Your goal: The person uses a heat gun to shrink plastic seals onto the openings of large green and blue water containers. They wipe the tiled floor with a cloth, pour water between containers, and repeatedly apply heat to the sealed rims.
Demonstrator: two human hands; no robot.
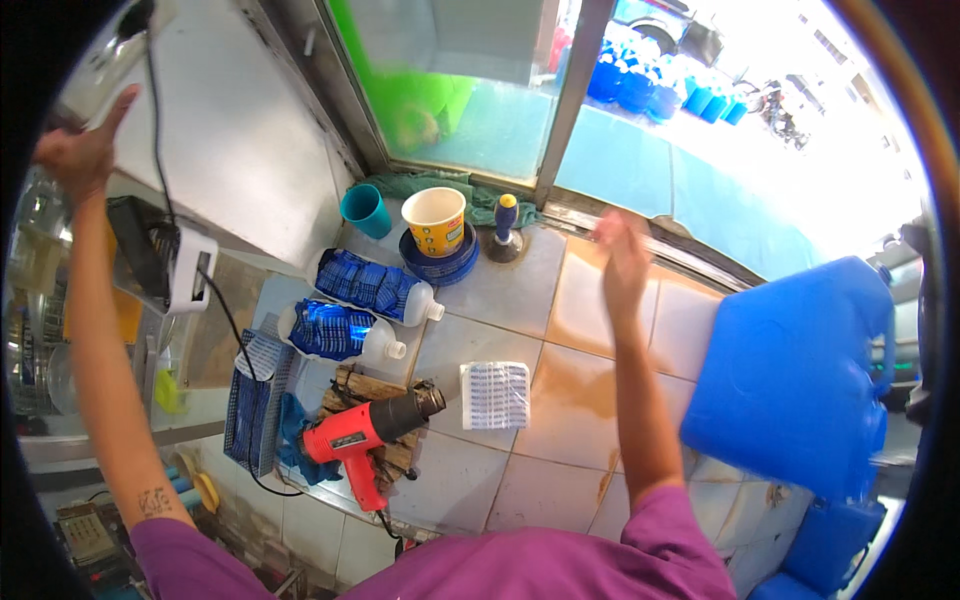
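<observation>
My left hand (82,152) is raised at the far left beside the white cabinet, thumb stretched out and fingers apart; I see nothing in it. My right hand (625,262) hovers near the window sill, blurred at the fingertips, fingers loosely extended and nothing visible in them. Below, on the tiled counter, a red heat gun (358,440) lies on a worn wooden block (398,458), its dark nozzle pointing right. A small printed sheet of labels (495,395) lies right of the nozzle. Two clear bottles packed with blue label strips (362,280) (335,328) lie behind the gun.
A large blue jug (790,375) stands at the right. Toward the window are a teal cup (366,211), a yellow paper cup (435,220) on blue tape-like rolls (440,262), and a yellow-capped hand tool (506,230). A blue basket (255,410) holds labels; a black cable (222,312) hangs left.
</observation>
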